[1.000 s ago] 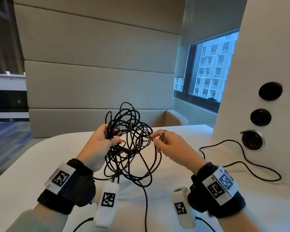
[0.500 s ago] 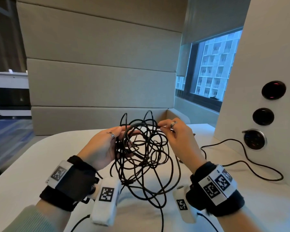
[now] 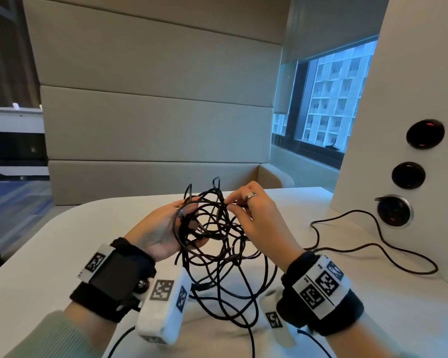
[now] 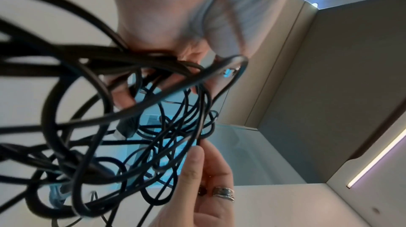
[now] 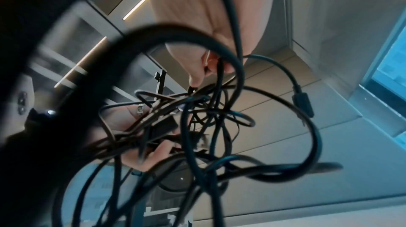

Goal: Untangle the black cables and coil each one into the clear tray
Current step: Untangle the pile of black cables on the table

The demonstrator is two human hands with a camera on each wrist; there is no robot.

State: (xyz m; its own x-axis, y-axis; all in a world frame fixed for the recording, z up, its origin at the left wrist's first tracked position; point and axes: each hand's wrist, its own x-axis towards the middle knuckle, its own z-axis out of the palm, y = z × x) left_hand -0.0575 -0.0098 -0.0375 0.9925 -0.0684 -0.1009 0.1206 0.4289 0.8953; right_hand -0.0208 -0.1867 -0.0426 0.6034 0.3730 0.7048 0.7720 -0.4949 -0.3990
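Both hands up over surface (image 3: 62, 254), black cables (image 3: 212, 236) one knotted mass between them. Left hand (image 3: 161, 233) clutches bundle; right hand (image 3: 254, 220) fingers (image 3: 232, 206) pinch single strand. Nothing separated or coiled yet. Clear tray not in view.

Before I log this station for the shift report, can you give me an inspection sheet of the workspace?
Surface: white table, bare where visible.
Job's things: black cable tangle lifted; clear tray not seen.
Clutter: nothing seen.
Grippers: left hand grips the tangle; right hand pinches one strand.
Cables: a separate black cord runs from the wall socket across the table.
Surroundings: padded bench back, window.
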